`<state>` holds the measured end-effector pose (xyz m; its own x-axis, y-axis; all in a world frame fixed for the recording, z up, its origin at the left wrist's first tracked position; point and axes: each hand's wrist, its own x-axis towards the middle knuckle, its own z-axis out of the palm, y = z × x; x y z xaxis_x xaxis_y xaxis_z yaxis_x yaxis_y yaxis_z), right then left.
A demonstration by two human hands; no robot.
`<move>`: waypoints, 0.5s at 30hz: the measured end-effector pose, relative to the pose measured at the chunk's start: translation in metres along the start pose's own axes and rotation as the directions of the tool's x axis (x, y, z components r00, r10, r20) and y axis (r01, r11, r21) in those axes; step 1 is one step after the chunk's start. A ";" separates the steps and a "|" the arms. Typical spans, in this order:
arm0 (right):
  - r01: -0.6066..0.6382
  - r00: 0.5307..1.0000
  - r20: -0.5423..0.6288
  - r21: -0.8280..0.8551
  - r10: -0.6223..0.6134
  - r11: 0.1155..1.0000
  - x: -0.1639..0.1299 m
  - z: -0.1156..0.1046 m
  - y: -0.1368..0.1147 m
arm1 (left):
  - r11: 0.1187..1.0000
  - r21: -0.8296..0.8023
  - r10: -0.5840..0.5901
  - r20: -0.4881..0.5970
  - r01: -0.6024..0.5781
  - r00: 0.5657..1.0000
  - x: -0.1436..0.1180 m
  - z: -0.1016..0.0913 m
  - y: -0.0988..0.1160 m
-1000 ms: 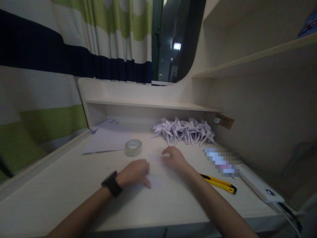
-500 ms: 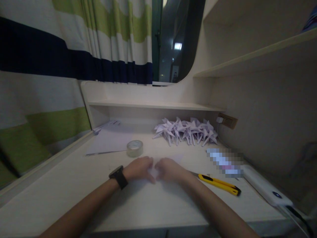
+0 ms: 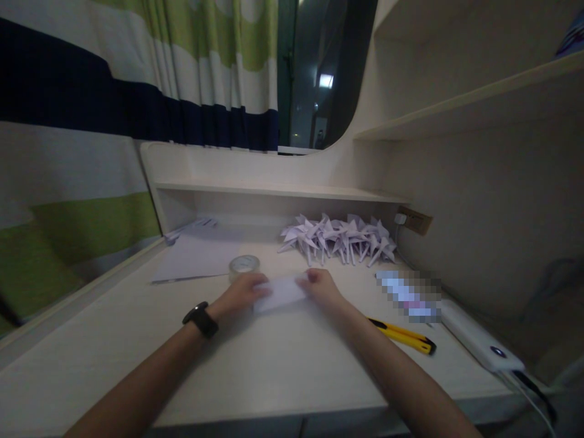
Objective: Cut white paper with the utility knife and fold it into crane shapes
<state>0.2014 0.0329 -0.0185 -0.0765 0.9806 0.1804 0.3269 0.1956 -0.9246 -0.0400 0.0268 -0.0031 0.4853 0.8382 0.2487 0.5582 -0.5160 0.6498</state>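
Observation:
A small white piece of paper (image 3: 280, 293) is stretched between my two hands above the desk. My left hand (image 3: 243, 293), with a black watch on its wrist, pinches the paper's left end. At the paper's upper right corner, the fingers of my right hand (image 3: 322, 286) are closed on it. Just behind my left hand stands a roll of clear tape (image 3: 244, 264), partly covered by that hand. A yellow utility knife (image 3: 406, 337) lies to the right, its front end hidden by my right forearm.
Folded paper pinwheels (image 3: 340, 238) are heaped at the back of the desk. White paper sheets (image 3: 196, 252) lie at the back left. A blurred-out phone-like object (image 3: 408, 295) and a white power strip (image 3: 479, 334) with cables sit along the right side.
My hands have moved apart, and the paper, mostly hidden between them before, now shows held out between them. The view has shifted slightly.

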 end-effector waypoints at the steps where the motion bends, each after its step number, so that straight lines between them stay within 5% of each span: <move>1: -0.024 0.999 -0.040 0.079 0.027 0.997 0.002 -0.002 0.001 | 0.996 -0.080 -0.041 -0.016 0.040 0.999 0.001 -0.001 -0.001; 4: -0.047 0.996 -0.067 0.264 0.067 0.963 0.006 -0.006 0.004 | 0.950 -0.285 -0.147 -0.043 0.129 0.988 0.001 0.000 0.000; 10: -0.045 0.996 -0.055 0.376 0.071 0.925 0.008 -0.002 0.010 | 0.775 -0.603 -0.285 -0.069 0.188 0.956 -0.001 0.011 0.000; 15: -0.017 0.998 -0.049 0.448 0.044 0.894 0.007 -0.001 0.009 | 0.719 -0.668 -0.255 0.000 0.190 0.967 -0.003 0.015 0.001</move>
<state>0.2048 0.0417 -0.0250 -0.0159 0.9876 0.1560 -0.1286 0.1527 -0.9799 -0.0314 0.0211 -0.0141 0.3270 0.9421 0.0743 0.0441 -0.0937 0.9946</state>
